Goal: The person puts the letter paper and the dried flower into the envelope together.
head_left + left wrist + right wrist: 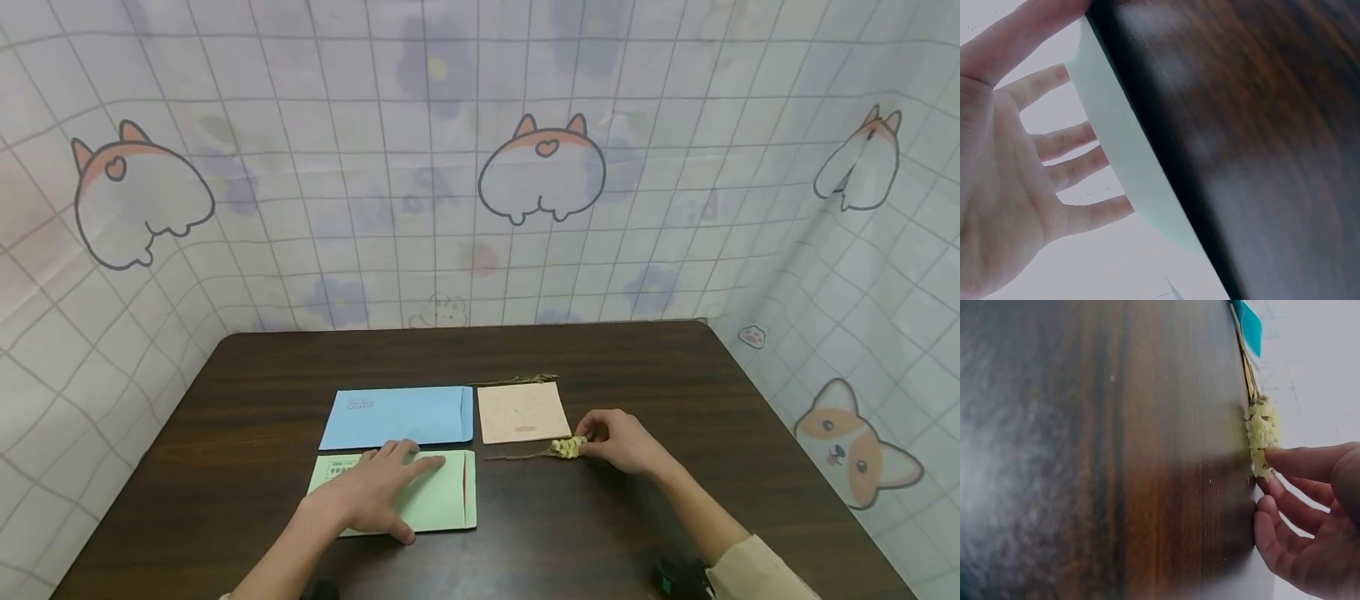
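A light green envelope [446, 504] lies on the table, and my left hand [367, 492] rests over it with spread fingers, the thumb at its near edge. In the left wrist view those fingers [1079, 159] reach to the pale green edge [1116, 137]. My right hand [626, 442] pinches the tip of a dried yellow flower [567, 448] between thumb and fingers. The flower's thin stem [517, 457] points left along the table. From the right wrist, the yellow bloom [1263, 425] shows close against the tabletop, thumb on its lower end.
Beyond the green envelope lies a blue envelope [397, 417], with a beige square card [522, 412] to its right. Another dried sprig [525, 379] lies behind the card. Patterned cloth [450, 208] surrounds the dark wooden table [240, 392] at the back and sides.
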Action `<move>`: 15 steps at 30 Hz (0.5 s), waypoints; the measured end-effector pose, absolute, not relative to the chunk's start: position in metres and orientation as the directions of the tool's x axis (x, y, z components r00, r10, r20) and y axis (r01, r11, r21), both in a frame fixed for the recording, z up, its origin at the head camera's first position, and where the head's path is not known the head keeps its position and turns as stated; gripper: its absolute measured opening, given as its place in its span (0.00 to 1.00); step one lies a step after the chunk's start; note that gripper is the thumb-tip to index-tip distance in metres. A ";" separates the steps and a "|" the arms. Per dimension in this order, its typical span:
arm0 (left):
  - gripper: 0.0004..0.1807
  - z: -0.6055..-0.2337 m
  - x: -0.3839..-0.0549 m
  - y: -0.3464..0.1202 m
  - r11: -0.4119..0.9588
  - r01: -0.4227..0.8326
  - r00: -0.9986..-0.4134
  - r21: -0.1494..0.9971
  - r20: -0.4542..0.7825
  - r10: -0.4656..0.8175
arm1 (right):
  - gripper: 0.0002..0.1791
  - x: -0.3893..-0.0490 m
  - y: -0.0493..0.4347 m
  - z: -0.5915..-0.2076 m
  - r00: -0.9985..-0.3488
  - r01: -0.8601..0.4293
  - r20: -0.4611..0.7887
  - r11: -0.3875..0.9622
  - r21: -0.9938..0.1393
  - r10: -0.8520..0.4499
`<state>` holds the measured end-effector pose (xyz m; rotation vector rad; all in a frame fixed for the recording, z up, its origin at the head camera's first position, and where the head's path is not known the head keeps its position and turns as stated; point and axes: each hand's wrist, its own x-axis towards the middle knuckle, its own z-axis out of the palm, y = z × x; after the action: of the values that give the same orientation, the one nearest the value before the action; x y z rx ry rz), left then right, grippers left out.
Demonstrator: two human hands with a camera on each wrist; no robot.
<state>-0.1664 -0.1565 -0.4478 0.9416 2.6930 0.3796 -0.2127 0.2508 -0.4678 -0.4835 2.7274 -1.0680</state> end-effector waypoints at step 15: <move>0.54 -0.447 -0.167 -0.156 0.760 0.564 -0.758 0.323 -0.163 0.631 | 0.07 -0.213 0.263 -0.465 -0.898 -0.227 -0.061 0.577 -0.784 -0.436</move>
<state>-0.1666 -0.1558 -0.4475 0.9336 2.6952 0.3712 -0.2126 0.2634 -0.4646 -0.5497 2.5626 -1.2218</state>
